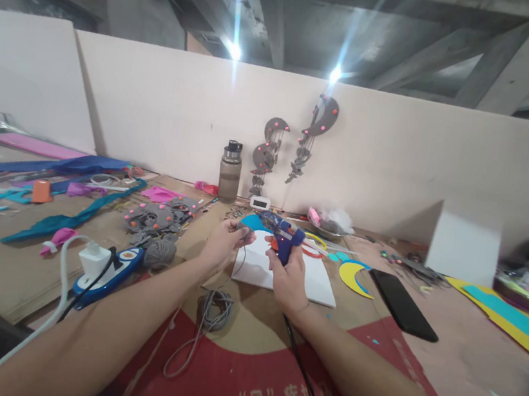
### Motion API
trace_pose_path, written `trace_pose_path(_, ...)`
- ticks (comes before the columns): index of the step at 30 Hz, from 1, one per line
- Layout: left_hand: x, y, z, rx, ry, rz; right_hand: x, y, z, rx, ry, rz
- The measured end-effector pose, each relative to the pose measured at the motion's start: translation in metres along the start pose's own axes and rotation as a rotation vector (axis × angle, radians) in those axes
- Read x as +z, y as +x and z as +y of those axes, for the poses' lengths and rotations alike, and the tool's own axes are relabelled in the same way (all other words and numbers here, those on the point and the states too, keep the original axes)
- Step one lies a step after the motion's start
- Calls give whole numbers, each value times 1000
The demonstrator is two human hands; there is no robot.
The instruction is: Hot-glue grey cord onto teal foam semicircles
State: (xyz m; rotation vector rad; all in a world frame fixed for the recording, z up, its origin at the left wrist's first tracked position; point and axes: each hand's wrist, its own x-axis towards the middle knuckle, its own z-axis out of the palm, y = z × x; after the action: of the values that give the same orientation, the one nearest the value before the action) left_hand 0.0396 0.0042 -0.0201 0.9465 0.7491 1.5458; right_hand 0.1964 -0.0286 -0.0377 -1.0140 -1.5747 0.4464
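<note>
In my right hand (289,278) is a blue hot glue gun (284,243) with an orange trigger, its black cord running down across the cardboard. My left hand (224,244) pinches a small grey piece (242,229) from which a strand of grey yarn hangs; its exact shape is too small to tell. Both hands are over a white board (316,284), the nozzle end of the glue gun pointing away toward the back. A loose coil of grey yarn (214,310) lies nearer to me on the red and brown cardboard (201,384).
At left are a blue power strip (110,275) with a white plug, a grey yarn ball (160,253) and grey dotted pieces (152,217). A bottle (229,174) and small clock (259,203) stand behind. Right are a yellow crescent (351,279) and a phone (401,304). Moon ornaments (323,116) hang on the wall.
</note>
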Motion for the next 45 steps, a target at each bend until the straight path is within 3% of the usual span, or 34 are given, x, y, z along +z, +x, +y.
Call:
trace_pose_path(12,-1,2,-2,55,69,63,6,-5,4,-77,-50,-41)
trace_pose_path(33,-3,3,-1,61,344,98,4,-9,-1,-60,-86,-111)
trace_pose_path(45,0,0,2,44,368,111,4,-9,-1,-43,-103,-122)
